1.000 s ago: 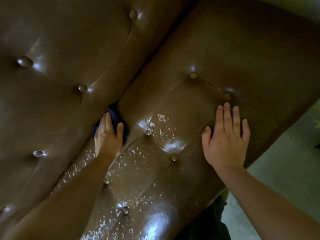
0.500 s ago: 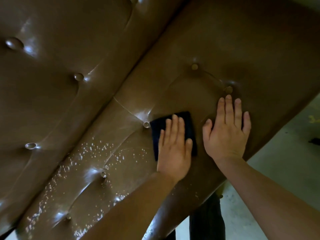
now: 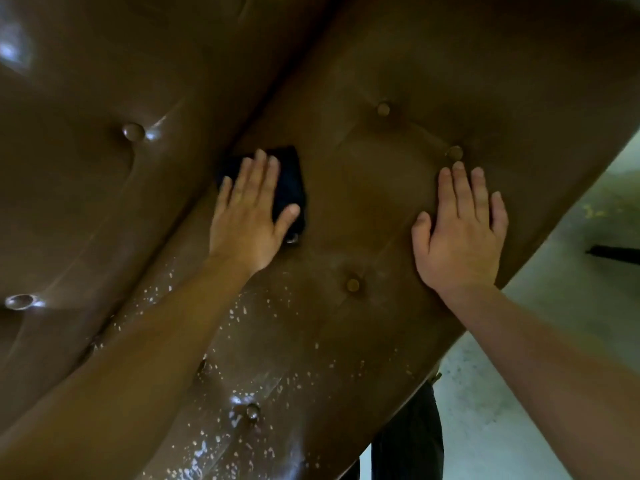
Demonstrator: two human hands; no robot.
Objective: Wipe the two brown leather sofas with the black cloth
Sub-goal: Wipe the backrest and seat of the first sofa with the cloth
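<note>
Black cloth [image 3: 290, 185], long axis near to far, under flat left hand [image 3: 247, 220]; right hand [image 3: 460, 233] flat on brown sofa [image 3: 374, 202]; grey floor [image 3: 519, 410] right.

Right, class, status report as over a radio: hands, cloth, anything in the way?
Left hand flat, pressing black cloth onto brown leather sofa by the crease. Right hand flat on leather, bracing. White specks unwiped beside left forearm; nothing blocking.

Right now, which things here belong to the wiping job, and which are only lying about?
Job: black cloth under the left hand; brown leather sofa; white flecks on it; right hand resting on it.
Lying about: dark object on the floor.
</note>
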